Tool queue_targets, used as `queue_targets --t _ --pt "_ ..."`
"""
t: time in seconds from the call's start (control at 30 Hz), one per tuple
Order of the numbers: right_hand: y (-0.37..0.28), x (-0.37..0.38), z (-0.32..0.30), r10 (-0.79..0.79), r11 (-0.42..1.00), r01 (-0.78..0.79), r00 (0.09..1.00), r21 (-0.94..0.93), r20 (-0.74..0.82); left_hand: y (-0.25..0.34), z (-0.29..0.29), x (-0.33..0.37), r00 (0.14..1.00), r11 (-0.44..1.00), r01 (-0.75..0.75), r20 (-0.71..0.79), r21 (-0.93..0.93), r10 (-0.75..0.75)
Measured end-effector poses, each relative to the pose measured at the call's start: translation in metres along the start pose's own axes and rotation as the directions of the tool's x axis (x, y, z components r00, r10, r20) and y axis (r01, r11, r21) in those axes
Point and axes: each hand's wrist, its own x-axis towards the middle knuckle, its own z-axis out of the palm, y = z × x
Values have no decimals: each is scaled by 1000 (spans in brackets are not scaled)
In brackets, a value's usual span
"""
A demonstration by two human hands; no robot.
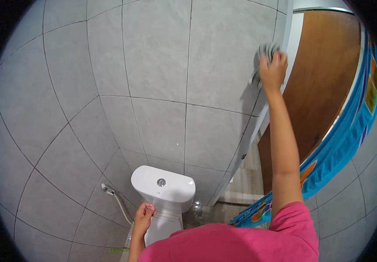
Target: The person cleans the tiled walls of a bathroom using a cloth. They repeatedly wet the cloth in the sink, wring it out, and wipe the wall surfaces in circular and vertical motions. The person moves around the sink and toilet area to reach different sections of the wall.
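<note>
My right hand is raised high against the grey tiled wall, near the edge of the doorway. Its fingers are closed on a crumpled grey-and-white striped cloth, which rests on the tiles. Part of the cloth is hidden behind the hand. Low down, my left hand hovers by the front of the white toilet tank. The left fingers are curled in, and nothing shows in them.
A bidet sprayer with a white hose is mounted on the left wall. To the right, a brown wooden door shows through the doorway, beside a blue patterned curtain. A green-handled item lies low at the left.
</note>
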Motion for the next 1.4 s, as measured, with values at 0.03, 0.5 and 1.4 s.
queue_targets --t 0.03,0.5,1.4 --pt "0 27 7 -47 997 45 999 -62 -25 2 1 0 1000 1000 3 1 2 -3" --pt "-57 30 77 -418 908 396 884 140 211 -14 21 24 996 996 82 -20 -18 -82" --pt "10 -106 24 -149 981 167 975 -100 166 -6 -4 10 1000 1000 -2 26 -8 2"
